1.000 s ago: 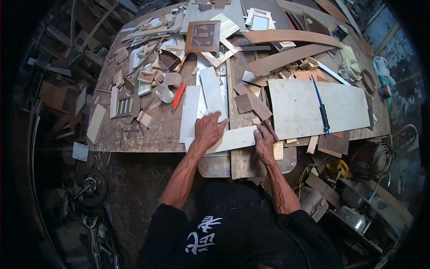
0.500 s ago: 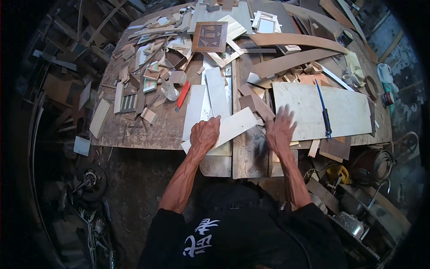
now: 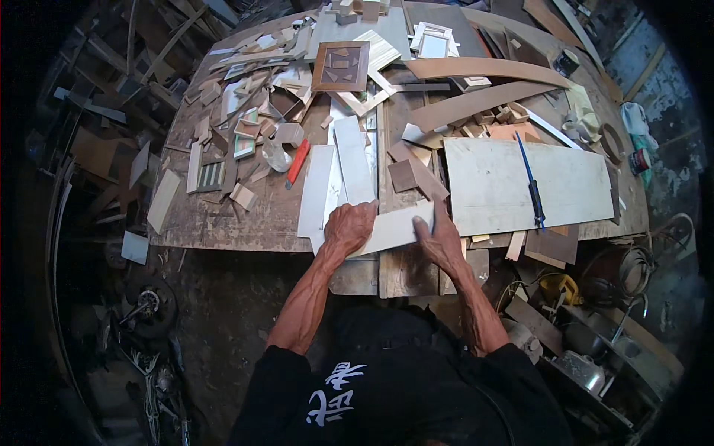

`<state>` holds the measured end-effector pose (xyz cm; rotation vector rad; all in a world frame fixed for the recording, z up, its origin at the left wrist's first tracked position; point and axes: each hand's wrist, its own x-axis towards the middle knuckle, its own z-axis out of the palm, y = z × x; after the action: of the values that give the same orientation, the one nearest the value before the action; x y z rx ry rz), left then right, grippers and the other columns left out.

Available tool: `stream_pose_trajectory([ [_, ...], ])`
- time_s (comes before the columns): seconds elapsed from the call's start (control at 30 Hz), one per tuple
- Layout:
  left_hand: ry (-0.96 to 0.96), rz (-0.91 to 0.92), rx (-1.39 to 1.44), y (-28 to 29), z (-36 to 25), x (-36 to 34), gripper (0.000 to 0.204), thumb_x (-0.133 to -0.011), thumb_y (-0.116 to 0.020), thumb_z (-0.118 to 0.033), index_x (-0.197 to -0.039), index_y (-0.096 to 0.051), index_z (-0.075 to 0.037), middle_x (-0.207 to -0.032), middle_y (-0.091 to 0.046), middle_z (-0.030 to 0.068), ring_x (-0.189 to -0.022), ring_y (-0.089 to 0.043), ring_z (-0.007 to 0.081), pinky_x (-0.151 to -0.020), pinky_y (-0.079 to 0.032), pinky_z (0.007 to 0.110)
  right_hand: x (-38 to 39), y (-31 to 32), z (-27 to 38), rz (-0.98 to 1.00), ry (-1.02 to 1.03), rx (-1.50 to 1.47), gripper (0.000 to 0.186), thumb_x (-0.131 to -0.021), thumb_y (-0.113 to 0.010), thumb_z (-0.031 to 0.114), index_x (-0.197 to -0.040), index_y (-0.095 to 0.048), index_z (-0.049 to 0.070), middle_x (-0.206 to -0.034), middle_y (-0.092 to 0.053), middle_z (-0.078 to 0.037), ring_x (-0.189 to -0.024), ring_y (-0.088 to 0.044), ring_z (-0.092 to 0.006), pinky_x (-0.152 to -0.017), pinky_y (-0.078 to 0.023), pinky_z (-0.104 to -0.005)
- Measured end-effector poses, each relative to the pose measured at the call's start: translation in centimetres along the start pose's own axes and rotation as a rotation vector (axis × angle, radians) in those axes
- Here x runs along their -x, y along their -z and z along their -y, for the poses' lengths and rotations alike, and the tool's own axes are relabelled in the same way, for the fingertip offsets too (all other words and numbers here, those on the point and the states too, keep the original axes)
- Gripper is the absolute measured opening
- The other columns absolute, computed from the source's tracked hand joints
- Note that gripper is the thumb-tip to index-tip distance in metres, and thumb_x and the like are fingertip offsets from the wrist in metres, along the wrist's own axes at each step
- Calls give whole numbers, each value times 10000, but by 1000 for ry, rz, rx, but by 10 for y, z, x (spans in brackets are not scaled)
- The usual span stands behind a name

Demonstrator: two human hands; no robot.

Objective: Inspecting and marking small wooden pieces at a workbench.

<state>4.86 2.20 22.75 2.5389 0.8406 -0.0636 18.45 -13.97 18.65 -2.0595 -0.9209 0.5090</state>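
Note:
My left hand (image 3: 351, 229) is closed over the left part of a pale, thin wooden strip (image 3: 394, 229) at the workbench's front edge. At the strip's right end, my right hand (image 3: 440, 239) grips it with the thumb on top and the fingers at the far end. The strip lies slanted, its right end higher in the picture. Just beyond my left hand are two more pale strips, one (image 3: 317, 189) flat and another (image 3: 353, 156) leaning across beside it. Small brown wood pieces (image 3: 403, 177) lie beyond my right hand.
A wide pale board (image 3: 483, 186) lies at the right, bearing a blue-and-black long-bladed tool (image 3: 534, 195). A red-handled cutter (image 3: 298, 163) rests left of the strips. Wood offcuts and small frames cover the back left, near a framed carved panel (image 3: 340, 65). Curved brown boards (image 3: 483, 104) lie at the back right.
My right hand has come down from being raised and spread, and now holds the strip's right end. The strip has tilted less steeply. My left hand keeps its hold.

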Motion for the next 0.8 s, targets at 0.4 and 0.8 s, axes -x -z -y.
stream_pose_trajectory([
  [0.4,235,-112,-95,-44,42,-49,1005,-685,-766,-465,-1402,-250,14,-1181,-510,250,-1086,-522,407,-818,-449,571,40,-6,-47,-47,-14,-551,514,-910,-366,77,-1406,-370,-55,-1400,-465,-192,-1317,-423,-280,-1111,-268,-370],
  [0.8,371,-263,-148,-51,88,-44,967,-690,-670,-279,-1445,-161,49,-1194,-475,247,-1115,-458,394,-903,-356,619,40,-21,-63,-175,-140,-620,364,-953,-431,145,-1255,-529,-33,-1067,-622,-110,-963,-577,-179,-877,-454,-307],
])
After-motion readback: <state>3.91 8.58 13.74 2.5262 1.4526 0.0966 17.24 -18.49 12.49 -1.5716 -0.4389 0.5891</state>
